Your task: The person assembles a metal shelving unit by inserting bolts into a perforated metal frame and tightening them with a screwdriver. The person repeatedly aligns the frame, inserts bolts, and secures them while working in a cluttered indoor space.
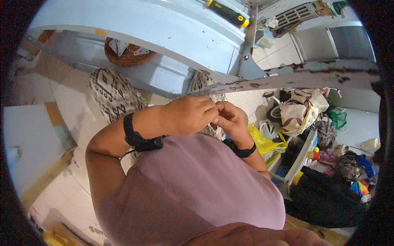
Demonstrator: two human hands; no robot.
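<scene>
My left hand has its back to the camera, with the fingers curled and their tips hidden. My right hand meets it at the fingertips in front of my chest, its thumb and index finger bent toward the left hand. Whatever may lie between the fingers is too hidden to make out. Each wrist wears a black band. Beyond the hands stands a pale blue metal frame with a long rail. A black and yellow tool handle lies on its upper surface. Metal brackets sit in a round brown basket behind the rail.
A grey metal bar runs across to the right. Below it are cloth bags, a yellow plastic bag, a black cloth and mixed clutter. A pale board is at the left over the tiled floor.
</scene>
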